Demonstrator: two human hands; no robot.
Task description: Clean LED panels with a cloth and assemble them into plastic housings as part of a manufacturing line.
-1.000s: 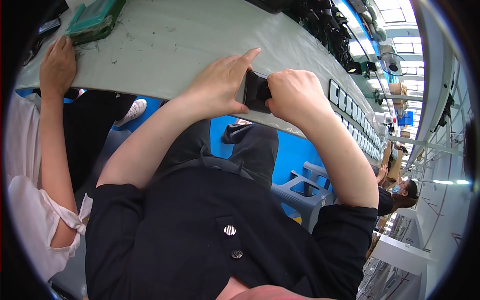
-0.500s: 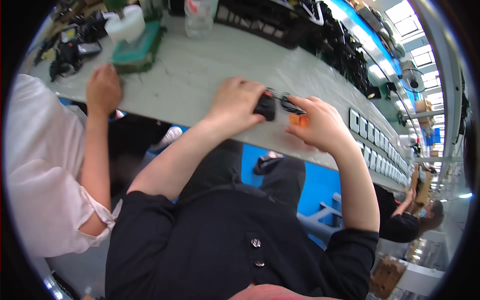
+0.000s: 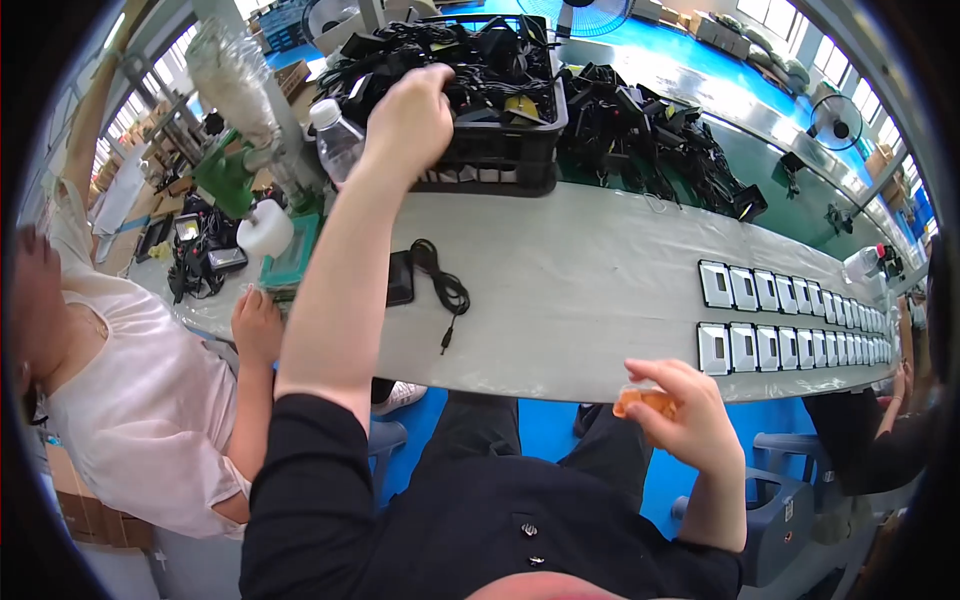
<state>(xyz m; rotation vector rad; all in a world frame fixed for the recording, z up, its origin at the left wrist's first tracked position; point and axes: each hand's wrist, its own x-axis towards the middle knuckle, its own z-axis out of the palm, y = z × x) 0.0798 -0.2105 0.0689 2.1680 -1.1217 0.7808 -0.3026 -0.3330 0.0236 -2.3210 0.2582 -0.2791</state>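
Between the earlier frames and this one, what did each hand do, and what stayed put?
The left hand let go of the small black device with its cable, which now lies on the grey table, and reached forward into the black plastic crate of black parts. The right hand drew back off the table edge, keeping the small orange piece between its fingers. The neighbour's hand remains at the table edge.

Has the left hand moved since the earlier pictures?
Yes. The left hand went from the table's near edge across to the black crate at the far side.
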